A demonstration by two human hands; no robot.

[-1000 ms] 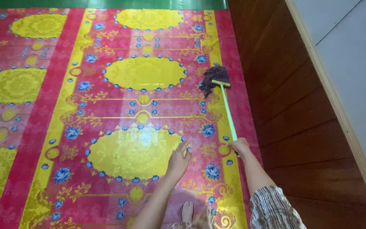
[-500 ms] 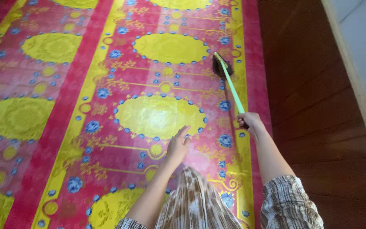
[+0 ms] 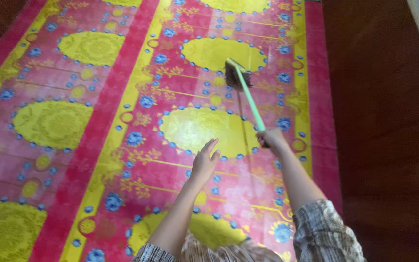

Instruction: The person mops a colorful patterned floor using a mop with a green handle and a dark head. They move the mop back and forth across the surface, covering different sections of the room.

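One hand does all the holding as I watch: the right hand point(image 3: 270, 139) is curled in a fist around the near end of the mop point(image 3: 244, 91), whose thin green handle slopes away and to the left to a dark stringy head resting on the floor covering point(image 3: 98, 140), at the lower edge of a yellow oval. The left hand point(image 3: 204, 160) holds nothing; it hangs in the air with fingers spread and slightly lifted, apart from the handle.

I judge the grip the weak point. A single fist at the very tip of a long handle gives little leverage, so the head could skid sideways or twist flat instead of dragging evenly. The glossy red and yellow sheet shines as though slick, and if damp it could let a foot slide; I cannot see the feet. The dark wooden wall point(image 3: 389, 126) runs along the right, near the elbow, and a wide sweep might knock the handle against it.
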